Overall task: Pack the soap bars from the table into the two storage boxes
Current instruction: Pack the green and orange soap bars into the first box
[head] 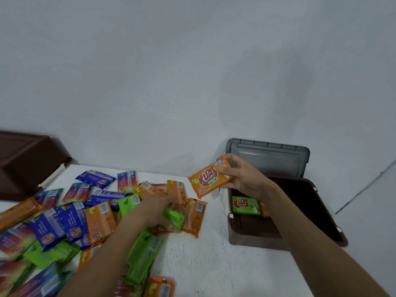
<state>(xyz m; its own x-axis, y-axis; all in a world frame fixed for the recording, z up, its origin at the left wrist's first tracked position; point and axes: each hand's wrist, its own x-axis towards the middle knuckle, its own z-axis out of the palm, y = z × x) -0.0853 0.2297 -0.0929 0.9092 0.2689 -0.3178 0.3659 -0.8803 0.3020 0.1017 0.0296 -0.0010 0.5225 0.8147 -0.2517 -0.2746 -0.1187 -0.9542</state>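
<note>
– Soap bar in hand: which way does it lie?
– The right hand [242,179] holds one orange soap bar [211,179] at centre right of the frame, over the table's edge just beside the open box [246,239]. Its long axis runs from lower left to upper right, with the printed "KUAT" face toward the camera. The fingers curl round its upper right end.
– And the left hand [158,207]?
– It is down on the pile [85,219] at lower centre, touching a green soap bar [174,217]. Blur smears the fingers, so I cannot tell whether they grip it.
– How many boxes?
– Two, both brown: the open one at the right and a second box [25,163] at the left edge. One grey lid [276,157] stands behind the open box.
– Anything packed?
– One packed green bar [246,205] lies face up at the box's left end, long axis across the frame. An orange edge shows just beside it.
– The loose ones?
– Orange, blue, green and rainbow wrappers lie at mixed angles on the white table [214,264], many barcode side up. There are well over a dozen, but blur at lower left prevents an exact count.
</note>
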